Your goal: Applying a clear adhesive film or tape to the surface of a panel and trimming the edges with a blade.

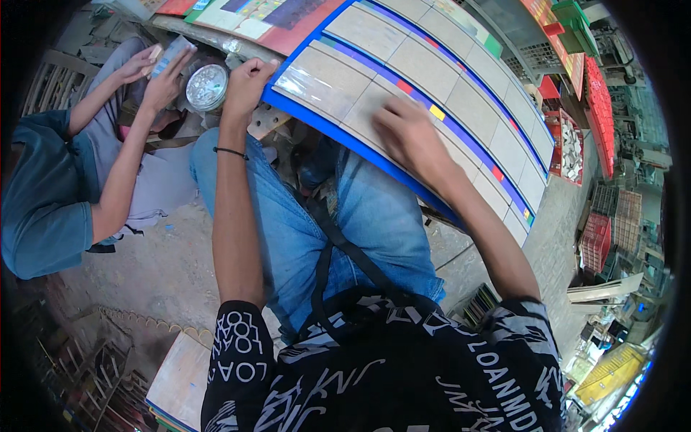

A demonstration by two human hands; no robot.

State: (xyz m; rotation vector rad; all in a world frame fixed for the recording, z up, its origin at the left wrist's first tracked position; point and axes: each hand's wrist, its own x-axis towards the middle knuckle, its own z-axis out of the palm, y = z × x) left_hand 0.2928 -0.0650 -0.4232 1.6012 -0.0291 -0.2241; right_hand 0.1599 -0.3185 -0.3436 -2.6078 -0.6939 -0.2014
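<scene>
A long blue sample board covered with beige tile samples rests across my knees and runs up to the right. My left hand is closed on its near left corner, fingers curled over the blue edge. My right hand lies on the beige tiles near the board's middle, blurred, fingers pressed flat on the surface. A black band circles my left wrist.
A person in a teal shirt sits at my left, holding a small block in both hands over a round metal tin. More sample boards lie beyond. Red racks stand at right; a wooden board is low left.
</scene>
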